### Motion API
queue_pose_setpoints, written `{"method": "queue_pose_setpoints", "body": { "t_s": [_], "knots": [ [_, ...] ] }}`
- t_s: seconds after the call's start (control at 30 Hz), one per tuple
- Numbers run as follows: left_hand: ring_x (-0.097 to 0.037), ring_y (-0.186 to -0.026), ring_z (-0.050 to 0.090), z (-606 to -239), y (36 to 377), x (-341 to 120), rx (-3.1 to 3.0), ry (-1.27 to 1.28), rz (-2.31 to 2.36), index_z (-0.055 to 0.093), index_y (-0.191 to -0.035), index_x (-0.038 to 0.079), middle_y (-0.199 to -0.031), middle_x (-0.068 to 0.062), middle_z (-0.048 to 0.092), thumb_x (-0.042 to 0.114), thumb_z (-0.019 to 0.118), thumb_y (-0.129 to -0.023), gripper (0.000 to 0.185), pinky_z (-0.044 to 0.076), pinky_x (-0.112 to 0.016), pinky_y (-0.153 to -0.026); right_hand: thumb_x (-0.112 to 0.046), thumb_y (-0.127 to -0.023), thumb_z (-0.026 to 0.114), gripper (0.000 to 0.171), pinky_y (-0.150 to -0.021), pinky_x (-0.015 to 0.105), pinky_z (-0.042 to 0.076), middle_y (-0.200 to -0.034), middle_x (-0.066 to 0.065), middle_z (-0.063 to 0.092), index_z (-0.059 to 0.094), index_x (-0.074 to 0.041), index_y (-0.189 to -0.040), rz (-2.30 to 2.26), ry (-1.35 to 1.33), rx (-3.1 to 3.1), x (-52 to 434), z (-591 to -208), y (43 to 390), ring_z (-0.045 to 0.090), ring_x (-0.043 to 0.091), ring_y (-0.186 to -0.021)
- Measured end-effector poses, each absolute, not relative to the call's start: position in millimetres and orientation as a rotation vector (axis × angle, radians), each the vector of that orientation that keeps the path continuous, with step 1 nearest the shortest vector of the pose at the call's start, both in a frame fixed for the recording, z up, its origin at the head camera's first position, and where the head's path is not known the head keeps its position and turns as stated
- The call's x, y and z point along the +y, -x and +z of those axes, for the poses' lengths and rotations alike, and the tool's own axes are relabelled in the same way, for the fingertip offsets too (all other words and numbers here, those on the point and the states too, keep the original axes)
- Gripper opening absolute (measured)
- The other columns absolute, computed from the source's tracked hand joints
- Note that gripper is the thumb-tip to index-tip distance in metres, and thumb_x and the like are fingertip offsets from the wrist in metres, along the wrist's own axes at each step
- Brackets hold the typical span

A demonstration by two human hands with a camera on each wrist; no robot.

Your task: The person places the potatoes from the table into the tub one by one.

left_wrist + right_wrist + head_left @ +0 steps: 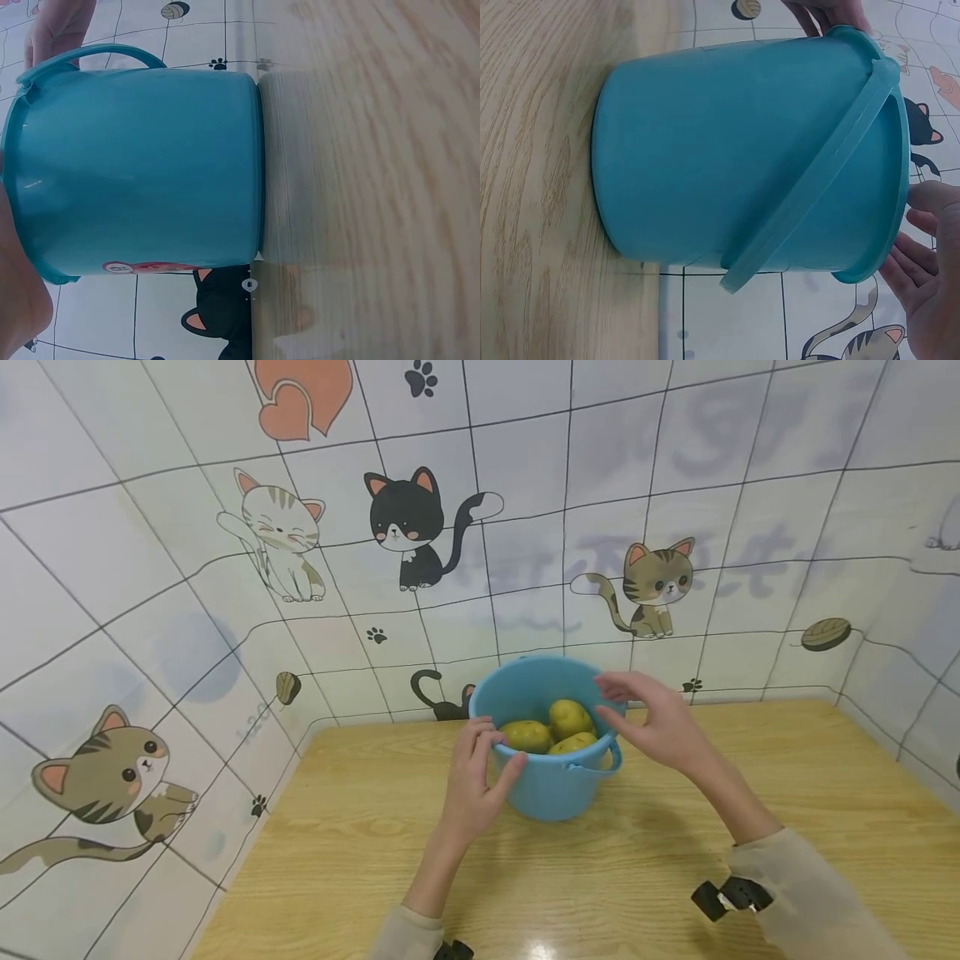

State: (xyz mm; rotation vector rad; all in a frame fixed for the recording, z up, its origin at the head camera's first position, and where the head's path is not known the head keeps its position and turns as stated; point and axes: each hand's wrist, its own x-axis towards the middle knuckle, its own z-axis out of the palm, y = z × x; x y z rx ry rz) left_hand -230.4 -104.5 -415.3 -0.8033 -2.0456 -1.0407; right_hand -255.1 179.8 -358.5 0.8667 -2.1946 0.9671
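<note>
A light blue bucket (551,789) stands upright on the wooden table, its handle (606,767) hanging down on the right side. Several yellowish potatoes (568,718) lie inside it. My left hand (474,777) holds the bucket's left rim with bent fingers, the thumb against the near side. At the right rim is my right hand (660,722), its fingers loosely extended and thumb apart, fingertips overlapping the edge. In the right wrist view, the bucket (735,157) fills the middle, with the right hand (934,277) by its rim. The potatoes are hidden in both wrist views.
The wood-grain table (337,852) spreads around the bucket. Close behind the bucket rises a tiled wall (525,568) with cat pictures, and side walls stand at left and right. Black straps (731,895) sit on the sleeves.
</note>
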Motion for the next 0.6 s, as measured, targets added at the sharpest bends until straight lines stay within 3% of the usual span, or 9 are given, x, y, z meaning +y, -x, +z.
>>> {"method": "queue_pose_setpoints", "body": {
  "t_s": [0.4,0.6],
  "knots": [
    [-0.031,-0.130,0.048,-411.6,229.4,-113.7,-2.026,0.792,-1.107,0.064,-0.101,0.006,-0.116,-0.007,0.056,0.031,0.068,-0.095,0.026,0.035,-0.051,-0.112,-0.001,-0.086,0.077,0.039,-0.084,0.046,0.053,-0.120,0.008,0.066,0.066,-0.005,-0.123,0.917,-0.912,-2.212,174.4,-359.2,250.0,0.064,0.028,-0.100],
    [-0.031,-0.130,0.048,-407.0,227.9,-113.8,-1.995,0.823,-1.105,0.067,-0.108,0.008,-0.118,-0.008,0.058,0.027,0.069,-0.095,0.023,0.034,-0.049,-0.113,-0.001,-0.086,0.077,0.039,-0.082,0.049,0.054,-0.124,0.009,0.064,0.066,-0.006,-0.123,0.898,-0.929,-2.204,174.3,-359.9,248.1,0.063,0.029,-0.102]
  ]
}}
